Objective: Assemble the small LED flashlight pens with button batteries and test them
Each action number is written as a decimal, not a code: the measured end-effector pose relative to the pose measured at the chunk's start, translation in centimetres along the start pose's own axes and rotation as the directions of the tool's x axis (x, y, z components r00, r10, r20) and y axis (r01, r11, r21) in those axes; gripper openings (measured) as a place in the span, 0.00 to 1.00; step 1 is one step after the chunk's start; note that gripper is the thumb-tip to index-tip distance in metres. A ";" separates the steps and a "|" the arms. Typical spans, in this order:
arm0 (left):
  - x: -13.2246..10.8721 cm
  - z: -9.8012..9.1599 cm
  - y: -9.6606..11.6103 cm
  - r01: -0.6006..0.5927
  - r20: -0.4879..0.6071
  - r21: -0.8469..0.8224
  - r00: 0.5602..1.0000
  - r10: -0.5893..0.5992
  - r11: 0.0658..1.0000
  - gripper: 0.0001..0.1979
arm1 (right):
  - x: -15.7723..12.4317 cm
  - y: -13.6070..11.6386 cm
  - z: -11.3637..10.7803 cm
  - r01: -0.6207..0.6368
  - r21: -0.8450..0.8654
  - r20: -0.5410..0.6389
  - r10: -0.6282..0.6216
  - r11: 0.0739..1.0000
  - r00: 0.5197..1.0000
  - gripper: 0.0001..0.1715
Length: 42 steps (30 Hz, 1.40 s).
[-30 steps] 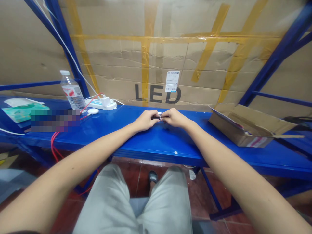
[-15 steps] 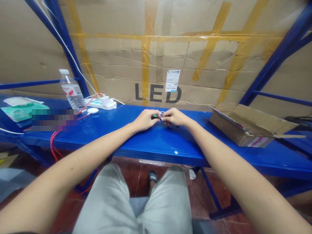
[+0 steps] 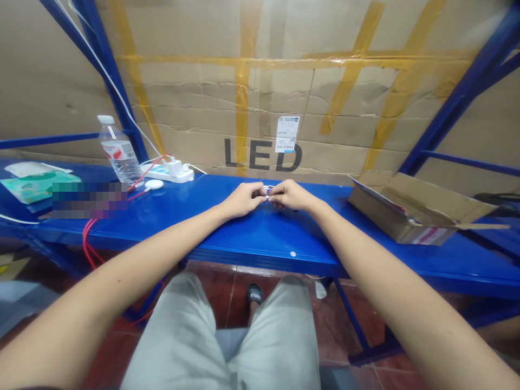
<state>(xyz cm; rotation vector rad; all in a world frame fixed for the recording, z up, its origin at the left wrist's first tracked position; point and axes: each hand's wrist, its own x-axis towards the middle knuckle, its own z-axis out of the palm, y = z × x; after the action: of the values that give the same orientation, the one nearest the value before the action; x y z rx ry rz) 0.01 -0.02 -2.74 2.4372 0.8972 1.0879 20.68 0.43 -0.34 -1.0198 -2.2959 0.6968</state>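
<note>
Both hands meet over the middle of the blue table (image 3: 244,238), fingertips almost touching. My left hand (image 3: 244,199) is closed, its thumb and fingers pinching one side of a small shiny item (image 3: 267,189). From the other side my right hand (image 3: 289,195) pinches the same item, its fingers curled under. Only a narrow strip shows between the hands, with silvery and purplish glints. The fingers cover most of it, and its kind is too small to make out.
An open cardboard box (image 3: 406,230) stands to the right. On the left are a water bottle (image 3: 118,151), a white power strip (image 3: 166,172), red cables (image 3: 87,238) and a green tissue pack (image 3: 40,186). A large taped carton (image 3: 195,108) rises behind the table.
Both hands stay nearly in place. A green glint by the left thumb no longer shows; otherwise the scene looks the same.
</note>
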 end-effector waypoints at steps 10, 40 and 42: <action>-0.4 -0.5 1.0 -0.207 0.026 0.134 0.978 0.205 0.969 0.06 | -0.2 -0.5 -0.1 -0.088 0.257 0.088 0.067 0.962 0.994 0.13; -0.5 -0.3 1.0 -0.271 0.056 0.210 0.963 0.265 0.939 0.06 | -0.2 -0.6 -0.6 -0.052 0.039 0.054 0.050 0.998 0.997 0.13; -0.5 -0.2 0.8 -0.303 0.069 0.249 0.953 0.295 0.920 0.06 | -0.3 -0.5 -0.7 -0.067 0.086 0.086 0.060 0.994 0.994 0.13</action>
<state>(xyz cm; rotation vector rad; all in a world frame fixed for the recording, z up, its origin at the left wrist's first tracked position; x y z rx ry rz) -0.03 -0.96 -2.43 2.8726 0.7071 1.0860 21.07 0.10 0.41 -1.0439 -2.2893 0.8753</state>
